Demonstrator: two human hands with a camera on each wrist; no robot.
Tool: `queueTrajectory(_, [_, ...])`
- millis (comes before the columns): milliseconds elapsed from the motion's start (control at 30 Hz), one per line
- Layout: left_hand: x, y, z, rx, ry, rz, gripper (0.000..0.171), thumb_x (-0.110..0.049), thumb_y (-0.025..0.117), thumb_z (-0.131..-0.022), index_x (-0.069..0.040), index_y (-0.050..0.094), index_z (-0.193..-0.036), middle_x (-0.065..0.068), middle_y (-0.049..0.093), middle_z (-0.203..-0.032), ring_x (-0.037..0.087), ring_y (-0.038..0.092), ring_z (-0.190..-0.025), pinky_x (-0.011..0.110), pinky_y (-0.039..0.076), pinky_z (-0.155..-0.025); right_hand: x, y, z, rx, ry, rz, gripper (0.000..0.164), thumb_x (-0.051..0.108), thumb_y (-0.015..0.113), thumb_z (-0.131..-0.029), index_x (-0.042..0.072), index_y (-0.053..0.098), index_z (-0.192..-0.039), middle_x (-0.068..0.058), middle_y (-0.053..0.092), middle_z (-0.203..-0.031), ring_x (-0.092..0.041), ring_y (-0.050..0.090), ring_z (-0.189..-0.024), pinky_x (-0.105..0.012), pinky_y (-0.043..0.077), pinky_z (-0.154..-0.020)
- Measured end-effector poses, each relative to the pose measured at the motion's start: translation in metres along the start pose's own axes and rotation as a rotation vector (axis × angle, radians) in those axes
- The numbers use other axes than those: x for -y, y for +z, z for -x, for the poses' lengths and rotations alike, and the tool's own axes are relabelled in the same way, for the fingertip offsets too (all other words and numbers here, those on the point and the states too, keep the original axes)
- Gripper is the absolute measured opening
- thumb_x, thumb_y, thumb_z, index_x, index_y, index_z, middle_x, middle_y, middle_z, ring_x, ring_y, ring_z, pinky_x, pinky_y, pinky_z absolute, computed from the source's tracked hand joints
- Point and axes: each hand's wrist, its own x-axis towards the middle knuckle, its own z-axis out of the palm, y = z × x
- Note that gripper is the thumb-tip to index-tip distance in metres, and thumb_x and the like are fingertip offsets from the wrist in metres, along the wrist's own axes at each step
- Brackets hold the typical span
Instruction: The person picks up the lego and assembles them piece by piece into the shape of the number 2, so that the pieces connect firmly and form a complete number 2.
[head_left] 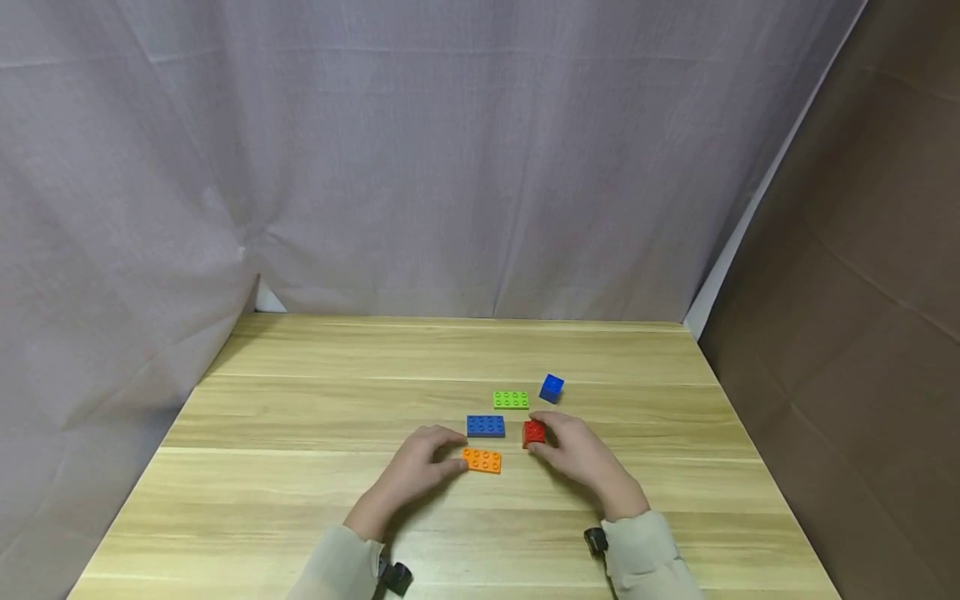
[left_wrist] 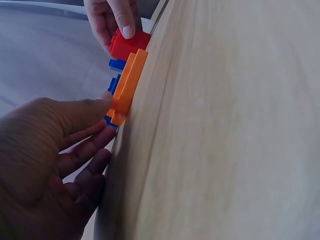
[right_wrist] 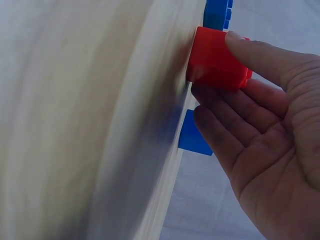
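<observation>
An orange brick [head_left: 482, 461] with two rows of studs lies flat on the table, its left end between the thumb and fingers of my left hand [head_left: 420, 462]. In the left wrist view, the thumb of that hand [left_wrist: 55, 135] overlaps the end of the orange brick [left_wrist: 129, 85]. My right hand [head_left: 579, 450] pinches a square red brick [head_left: 533, 433], thumb on the near side and fingers at the far side. The right wrist view shows this red brick [right_wrist: 215, 59] upright on the tabletop, studs partly behind the thumb. Just beyond the orange brick is a long blue brick [head_left: 485, 427].
A light green brick [head_left: 511, 400] lies behind the long blue one. A small blue brick [head_left: 551, 388] stands turned at an angle, beyond the right hand. The wooden table [head_left: 300, 400] ends at a grey cloth [head_left: 375, 167] behind and a brown cloth [head_left: 847, 333] at right.
</observation>
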Motion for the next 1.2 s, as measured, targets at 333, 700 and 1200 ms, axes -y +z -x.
queueTrajectory(333, [-0.0021, 0.0044, 0.0004, 0.006, -0.004, -0.033, 0.035, -0.032, 0.076, -0.09, -0.019, 0.071, -0.122, -0.004, 0.068, -0.123, 0.017, 0.058, -0.113, 0.045, 0.046, -0.104, 0.0012, 0.0015, 0.0002, -0.003, -0.005, -0.01, 0.041, 0.021, 0.078, -0.09, 0.007, 0.066, -0.126, -0.007, 0.068, -0.122, -0.023, 0.063, -0.114, -0.044, 0.051, -0.1])
queueTrajectory(700, [0.0005, 0.0063, 0.0008, -0.007, 0.014, -0.037, 0.033, -0.032, 0.076, -0.09, -0.021, 0.072, -0.12, -0.007, 0.068, -0.121, 0.013, 0.057, -0.109, 0.043, 0.047, -0.1, 0.004, 0.0008, -0.0005, -0.006, -0.012, 0.017, 0.039, 0.024, 0.079, -0.09, 0.008, 0.068, -0.124, -0.005, 0.069, -0.119, -0.02, 0.064, -0.109, -0.042, 0.052, -0.098])
queueTrajectory(1200, [0.0051, 0.0074, 0.0014, -0.019, -0.001, 0.014, 0.033, -0.034, 0.079, -0.087, -0.025, 0.073, -0.118, -0.012, 0.067, -0.121, 0.012, 0.055, -0.108, 0.044, 0.047, -0.1, 0.0069, -0.0051, 0.0007, -0.02, -0.021, -0.027, 0.033, 0.025, 0.078, -0.09, 0.013, 0.069, -0.12, 0.006, 0.069, -0.105, -0.015, 0.062, -0.094, -0.036, 0.055, -0.087])
